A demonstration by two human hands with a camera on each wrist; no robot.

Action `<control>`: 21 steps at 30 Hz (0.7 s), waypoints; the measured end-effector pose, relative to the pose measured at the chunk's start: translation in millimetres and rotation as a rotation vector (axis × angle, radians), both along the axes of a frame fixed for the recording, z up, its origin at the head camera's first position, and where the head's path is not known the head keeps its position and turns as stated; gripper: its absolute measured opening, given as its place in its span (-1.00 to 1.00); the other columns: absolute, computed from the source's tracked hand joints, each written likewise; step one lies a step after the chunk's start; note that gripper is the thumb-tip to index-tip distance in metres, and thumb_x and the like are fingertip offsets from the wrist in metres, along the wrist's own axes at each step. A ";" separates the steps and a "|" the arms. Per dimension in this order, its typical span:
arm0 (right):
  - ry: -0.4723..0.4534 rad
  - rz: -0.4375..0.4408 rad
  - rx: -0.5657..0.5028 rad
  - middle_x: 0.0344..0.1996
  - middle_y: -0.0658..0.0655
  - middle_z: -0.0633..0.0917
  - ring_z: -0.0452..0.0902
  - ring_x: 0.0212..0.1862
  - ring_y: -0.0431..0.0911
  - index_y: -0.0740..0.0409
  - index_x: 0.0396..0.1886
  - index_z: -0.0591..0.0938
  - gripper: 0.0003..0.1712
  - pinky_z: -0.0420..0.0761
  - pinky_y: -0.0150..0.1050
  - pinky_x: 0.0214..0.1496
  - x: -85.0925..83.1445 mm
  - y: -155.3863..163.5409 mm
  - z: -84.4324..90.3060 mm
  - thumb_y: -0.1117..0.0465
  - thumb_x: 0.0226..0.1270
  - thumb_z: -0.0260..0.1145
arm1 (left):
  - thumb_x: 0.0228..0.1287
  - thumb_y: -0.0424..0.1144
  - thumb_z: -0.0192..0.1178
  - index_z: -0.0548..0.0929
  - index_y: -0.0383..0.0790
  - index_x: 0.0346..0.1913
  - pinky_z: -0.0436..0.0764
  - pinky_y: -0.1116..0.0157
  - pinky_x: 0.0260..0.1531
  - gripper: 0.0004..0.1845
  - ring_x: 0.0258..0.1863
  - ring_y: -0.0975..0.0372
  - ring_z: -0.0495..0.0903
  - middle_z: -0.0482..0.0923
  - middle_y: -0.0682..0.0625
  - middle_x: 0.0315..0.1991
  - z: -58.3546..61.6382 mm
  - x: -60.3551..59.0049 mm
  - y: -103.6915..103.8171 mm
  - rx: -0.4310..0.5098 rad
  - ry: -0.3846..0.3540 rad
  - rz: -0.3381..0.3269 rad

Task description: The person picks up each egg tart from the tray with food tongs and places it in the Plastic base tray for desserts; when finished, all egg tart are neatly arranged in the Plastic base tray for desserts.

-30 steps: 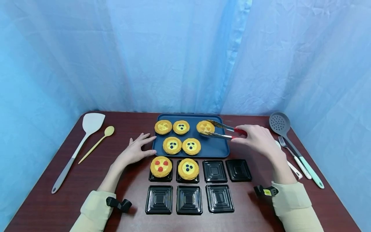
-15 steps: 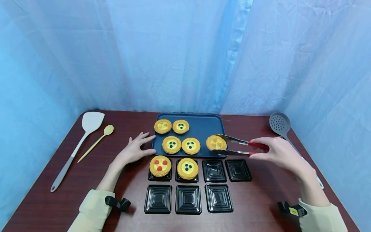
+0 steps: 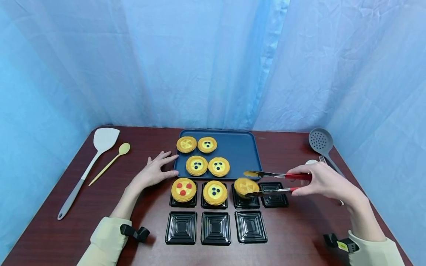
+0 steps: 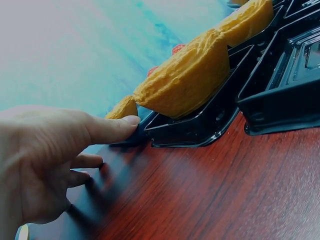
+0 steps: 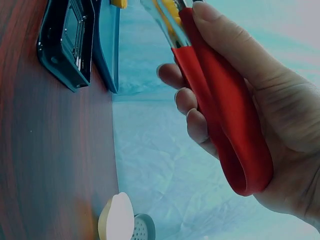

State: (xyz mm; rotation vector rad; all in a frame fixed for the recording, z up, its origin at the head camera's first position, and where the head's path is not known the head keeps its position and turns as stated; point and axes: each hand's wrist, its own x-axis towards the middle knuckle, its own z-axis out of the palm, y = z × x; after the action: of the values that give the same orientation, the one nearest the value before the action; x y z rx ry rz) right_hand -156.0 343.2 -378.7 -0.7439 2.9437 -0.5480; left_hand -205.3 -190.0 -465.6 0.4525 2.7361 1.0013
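Note:
My right hand grips red-handled tongs, with the fingers and thumb round the handles, as the right wrist view also shows. The tongs' arms are spread apart. Between them a fruit-wedge egg tart, slightly blurred and tilted, overlaps the third black plastic box of the upper row. The far tip is apart from the tart, while the near tip overlaps its front rim. With straight fingers, my left hand rests at the left edge of the blue tray. In the left wrist view its thumb touches that edge.
Several tarts remain on the tray's left half. A strawberry tart and a blueberry tart sit in boxes. Several other boxes hold nothing. A spatula and yellow spoon lie left; a slotted skimmer and fork lie right.
My right hand has carried the fruit-wedge tart in the tongs from the tray's back right toward me to the third box; the tongs have since spread wider. My left hand has stayed in place.

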 end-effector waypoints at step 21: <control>-0.120 0.080 0.026 -0.09 -0.13 0.81 0.48 -0.31 -0.43 -0.11 0.07 0.77 -0.28 0.50 -0.42 -0.35 5.5 -10.3 3.3 -0.37 -0.05 0.60 | 0.41 0.00 0.31 0.34 -0.12 0.57 -0.36 -0.46 0.49 -0.25 0.65 -0.30 -0.15 0.06 -0.36 0.63 -0.1 -0.5 0.4 -0.004 0.000 -0.002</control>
State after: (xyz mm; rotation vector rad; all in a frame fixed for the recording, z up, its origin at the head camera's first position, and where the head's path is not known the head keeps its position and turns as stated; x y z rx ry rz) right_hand -150.6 332.8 -375.4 -0.7928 2.7920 -0.5276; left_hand -205.8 -189.5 -465.7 0.4538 2.7363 0.9956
